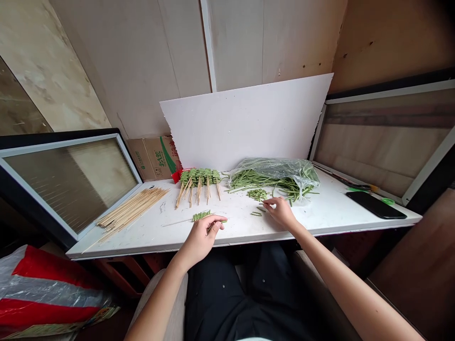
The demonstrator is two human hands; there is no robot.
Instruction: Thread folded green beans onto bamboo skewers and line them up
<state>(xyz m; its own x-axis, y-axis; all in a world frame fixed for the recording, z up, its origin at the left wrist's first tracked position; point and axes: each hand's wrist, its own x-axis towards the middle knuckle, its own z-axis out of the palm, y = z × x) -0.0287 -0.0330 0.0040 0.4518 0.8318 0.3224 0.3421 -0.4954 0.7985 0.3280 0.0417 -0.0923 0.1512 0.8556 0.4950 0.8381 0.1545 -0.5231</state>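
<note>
My left hand (207,230) is closed, with the green end of a cut long bean piece (223,221) showing at its fingertips. Just behind its knuckles is a thin bamboo skewer threaded with green bean pieces (201,215); whether the hand touches it is hidden. My right hand (280,211) reaches over the table with thumb and fingers pinched together. What sits in that pinch is too small to make out. Loose cut bean pieces (256,213) lie beside those fingers, and a small heap of cut pieces (257,194) is just beyond them.
Finished bean skewers (201,176) are stacked at the back. Bare bamboo skewers (133,210) lie at the left. A clear plastic bag of long beans (277,175) rests behind my right hand. A black phone (376,204) is on the right, a cardboard box (153,157) at back left.
</note>
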